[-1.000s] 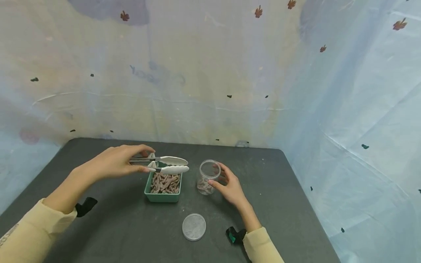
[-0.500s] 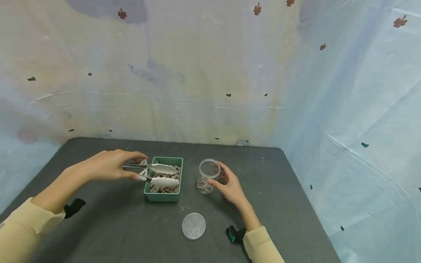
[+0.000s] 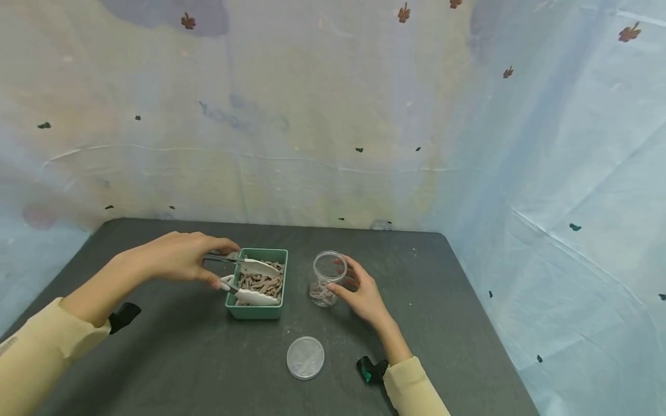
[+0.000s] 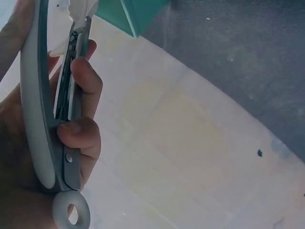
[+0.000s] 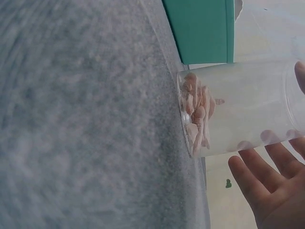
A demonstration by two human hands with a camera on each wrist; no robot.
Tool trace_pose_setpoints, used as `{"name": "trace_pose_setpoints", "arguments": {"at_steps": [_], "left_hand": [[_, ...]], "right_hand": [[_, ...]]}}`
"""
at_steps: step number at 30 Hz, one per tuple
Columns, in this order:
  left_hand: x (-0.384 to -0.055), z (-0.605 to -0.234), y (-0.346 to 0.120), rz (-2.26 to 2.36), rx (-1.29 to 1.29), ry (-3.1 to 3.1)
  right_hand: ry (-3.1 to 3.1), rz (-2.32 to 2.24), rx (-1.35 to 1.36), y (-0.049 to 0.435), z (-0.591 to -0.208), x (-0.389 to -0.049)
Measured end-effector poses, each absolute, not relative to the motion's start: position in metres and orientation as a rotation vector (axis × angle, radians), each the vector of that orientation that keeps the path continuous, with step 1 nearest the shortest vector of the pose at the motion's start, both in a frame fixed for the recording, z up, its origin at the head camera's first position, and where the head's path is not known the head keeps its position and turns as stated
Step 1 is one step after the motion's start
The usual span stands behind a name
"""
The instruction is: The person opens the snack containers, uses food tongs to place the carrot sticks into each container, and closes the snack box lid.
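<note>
My left hand grips kitchen tongs with steel arms and white tips. The tips are spread apart over the green box, which holds many greyish-brown dried strips. In the left wrist view, fingers curl round the tongs' grey handle, with a pull ring at its end. To the right of the box, my right hand holds a clear jar round its side, thumb at the front. The jar stands upright and lidless, and a small heap of the same strips lies at its bottom.
A round clear lid lies on the dark grey table in front of the box and jar. Pale printed sheeting hangs behind the table and along its right side. Black straps are by both wrists.
The tongs have moved slightly left and down from above the box's back part to over the strips, and their tips have spread wider. The right hand and jar have stayed in place.
</note>
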State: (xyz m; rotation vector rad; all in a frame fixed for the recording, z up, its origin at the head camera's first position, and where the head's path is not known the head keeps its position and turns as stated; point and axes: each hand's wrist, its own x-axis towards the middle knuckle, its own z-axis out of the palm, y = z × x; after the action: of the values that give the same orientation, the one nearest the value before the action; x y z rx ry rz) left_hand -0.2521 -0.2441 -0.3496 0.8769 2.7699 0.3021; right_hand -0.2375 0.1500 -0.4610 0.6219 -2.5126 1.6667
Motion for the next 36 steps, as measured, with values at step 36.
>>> {"name": "trace_pose_setpoints", "arguments": {"at_steps": [36], "left_hand": [[-0.240, -0.351, -0.240, 0.276, 0.920, 2.822]], "right_hand": [[-2.543, 1.653, 0.616, 0.152, -0.457, -0.236]]}}
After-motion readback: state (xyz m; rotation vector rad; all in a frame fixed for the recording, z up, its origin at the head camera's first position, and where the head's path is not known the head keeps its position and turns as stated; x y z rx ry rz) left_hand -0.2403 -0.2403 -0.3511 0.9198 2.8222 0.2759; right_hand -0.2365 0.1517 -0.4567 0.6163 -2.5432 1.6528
